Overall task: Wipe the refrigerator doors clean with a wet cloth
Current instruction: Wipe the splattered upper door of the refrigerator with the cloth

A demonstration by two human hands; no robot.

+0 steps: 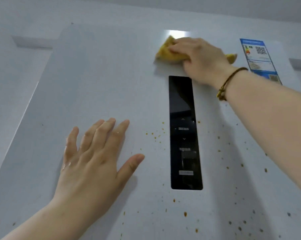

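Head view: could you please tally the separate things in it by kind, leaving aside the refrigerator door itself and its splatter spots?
hands: 2, the left hand and the right hand
yellow cloth: 1
black control panel: 1
blue label: 1
bracelet: 1
Total: 6

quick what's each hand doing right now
Left hand: open, flat on the white refrigerator door, holding nothing.
Right hand: gripping the crumpled yellow cloth against the door.
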